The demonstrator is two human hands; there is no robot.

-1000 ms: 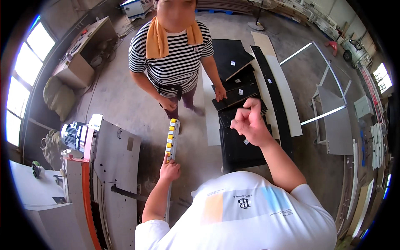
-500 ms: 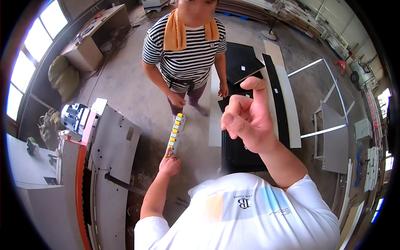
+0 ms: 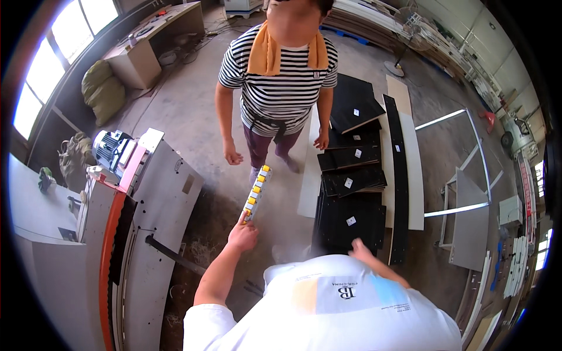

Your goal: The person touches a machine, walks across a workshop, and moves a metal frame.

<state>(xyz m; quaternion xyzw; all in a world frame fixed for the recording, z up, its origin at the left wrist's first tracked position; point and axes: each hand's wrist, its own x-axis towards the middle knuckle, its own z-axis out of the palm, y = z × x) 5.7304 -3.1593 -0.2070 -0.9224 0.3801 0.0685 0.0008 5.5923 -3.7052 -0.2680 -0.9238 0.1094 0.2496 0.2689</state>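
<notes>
I am watching from afar through the head camera, looking down past the wearer's white shirt (image 3: 293,292). Left hand (image 3: 243,236) is touching the near visible end of a pale rail with yellow rollers (image 3: 255,195); its index finger is stretching along the rail and the other fingers are curling under, but I am not making out whether they are grasping it. The rail is sloping away, ahead and slightly left of the wearer's body. Right hand (image 3: 362,250) is hovering or resting by the near edge of the stacked black panels (image 3: 335,231); the shirt is covering part of it, so I cannot tell whether it is clenched or released, or touching. The panels are lying in overlapping tiers, several bearing small white labels. Just right of them, a long black strip (image 3: 398,175) is lying on a white board (image 3: 414,193). Past the rail's far end a co-worker in a striped shirt (image 3: 275,93) is standing, arms hanging, an orange towel (image 3: 264,55) draping around the neck. To the left, a motor (image 3: 112,147) is sitting on a machine with an orange edge (image 3: 109,257). Farther right, a metal frame (image 3: 481,153) is standing.
</notes>
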